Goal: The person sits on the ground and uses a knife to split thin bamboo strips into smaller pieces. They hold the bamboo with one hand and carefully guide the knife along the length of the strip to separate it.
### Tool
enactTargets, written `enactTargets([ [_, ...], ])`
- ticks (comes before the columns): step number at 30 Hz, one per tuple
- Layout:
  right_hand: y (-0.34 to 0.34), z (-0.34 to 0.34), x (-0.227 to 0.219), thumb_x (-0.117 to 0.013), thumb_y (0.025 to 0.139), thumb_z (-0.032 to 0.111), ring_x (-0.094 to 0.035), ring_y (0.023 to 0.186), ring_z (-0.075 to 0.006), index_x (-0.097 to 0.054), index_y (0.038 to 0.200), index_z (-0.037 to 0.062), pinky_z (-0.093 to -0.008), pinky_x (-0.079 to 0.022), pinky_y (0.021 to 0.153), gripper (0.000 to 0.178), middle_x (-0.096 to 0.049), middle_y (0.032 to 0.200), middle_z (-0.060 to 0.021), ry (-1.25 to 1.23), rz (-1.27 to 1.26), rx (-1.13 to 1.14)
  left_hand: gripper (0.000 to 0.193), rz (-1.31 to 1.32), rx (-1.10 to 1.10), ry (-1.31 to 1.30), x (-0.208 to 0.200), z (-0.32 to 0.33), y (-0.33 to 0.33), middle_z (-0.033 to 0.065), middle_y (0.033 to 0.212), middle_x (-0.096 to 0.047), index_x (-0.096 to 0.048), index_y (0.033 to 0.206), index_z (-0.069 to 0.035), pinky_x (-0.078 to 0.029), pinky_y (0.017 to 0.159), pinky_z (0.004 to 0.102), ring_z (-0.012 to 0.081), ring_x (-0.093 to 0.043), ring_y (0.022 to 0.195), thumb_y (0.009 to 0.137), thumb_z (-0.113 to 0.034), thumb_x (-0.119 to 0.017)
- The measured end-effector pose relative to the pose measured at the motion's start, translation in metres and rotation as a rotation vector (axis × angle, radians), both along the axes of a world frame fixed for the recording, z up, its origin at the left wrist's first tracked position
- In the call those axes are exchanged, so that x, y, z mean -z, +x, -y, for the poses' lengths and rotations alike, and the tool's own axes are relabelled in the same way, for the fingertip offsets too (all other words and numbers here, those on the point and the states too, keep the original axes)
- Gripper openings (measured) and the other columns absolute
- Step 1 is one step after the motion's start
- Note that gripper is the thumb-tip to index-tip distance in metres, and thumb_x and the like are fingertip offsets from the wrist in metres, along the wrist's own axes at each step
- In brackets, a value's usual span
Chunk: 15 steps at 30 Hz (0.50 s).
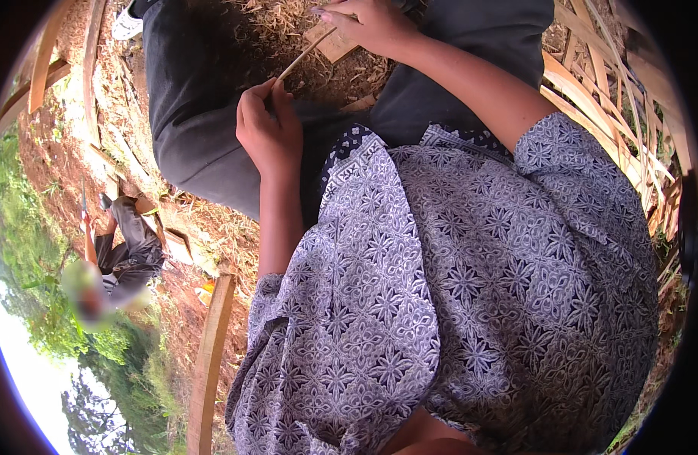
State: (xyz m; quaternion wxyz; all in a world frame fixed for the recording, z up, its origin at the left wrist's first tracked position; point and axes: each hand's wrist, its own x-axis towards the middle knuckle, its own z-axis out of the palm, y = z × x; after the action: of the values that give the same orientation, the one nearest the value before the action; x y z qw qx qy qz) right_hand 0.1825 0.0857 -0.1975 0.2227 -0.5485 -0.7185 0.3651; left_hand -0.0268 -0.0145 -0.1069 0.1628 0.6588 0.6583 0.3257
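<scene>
My left hand (270,129) pinches the near end of a thin, pale wooden stick (307,54) between thumb and fingers. The stick slants up and to the right toward my right hand (373,27), at the top edge of the view. The right fingers are closed at the stick's far end, with a small greyish tip beside them; what else they hold is hidden. Beneath that hand, a flat piece of light wood (338,47) lies among shavings between my dark-trousered legs.
Split wooden strips (603,114) are heaped at the right. A long plank (211,364) rises at lower left. Farther left, another person (125,243) sits on the reddish slope near greenery. Wood shavings (280,23) cover the ground; a light shoe (127,24) shows at top left.
</scene>
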Motion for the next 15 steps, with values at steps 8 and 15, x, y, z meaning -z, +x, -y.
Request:
enactTargets([
  [8, -0.039, 0.047, 0.007, -0.057, 0.102, 0.021, -0.062, 0.126, -0.0278, -0.063, 0.138, 0.0095, -0.0387, -0.049, 0.108, 0.039, -0.059, 0.146, -0.0084, 0.06, -0.171, -0.155, 0.009, -0.003, -0.023, -0.028, 0.011, -0.007, -0.008, 0.0128, 0.079, -0.069, -0.065, 0.092, 0.0, -0.054, 0.066, 0.037, 0.0261, -0.07, 0.071, 0.096, -0.008, -0.067],
  [15, -0.056, 0.039, 0.013, -0.048, 0.097, 0.008, -0.06, 0.128, -0.0307, -0.056, 0.144, 0.0063, -0.0414, -0.048, 0.108, 0.048, -0.05, 0.155, -0.0069, 0.05, -0.207, -0.195, 0.012, 0.034, -0.073, -0.108, 0.015, -0.016, -0.01, 0.0129, 0.075, -0.07, -0.065, 0.092, 0.0, -0.054, 0.065, 0.0368, 0.0258, -0.071, 0.069, 0.097, -0.011, -0.065],
])
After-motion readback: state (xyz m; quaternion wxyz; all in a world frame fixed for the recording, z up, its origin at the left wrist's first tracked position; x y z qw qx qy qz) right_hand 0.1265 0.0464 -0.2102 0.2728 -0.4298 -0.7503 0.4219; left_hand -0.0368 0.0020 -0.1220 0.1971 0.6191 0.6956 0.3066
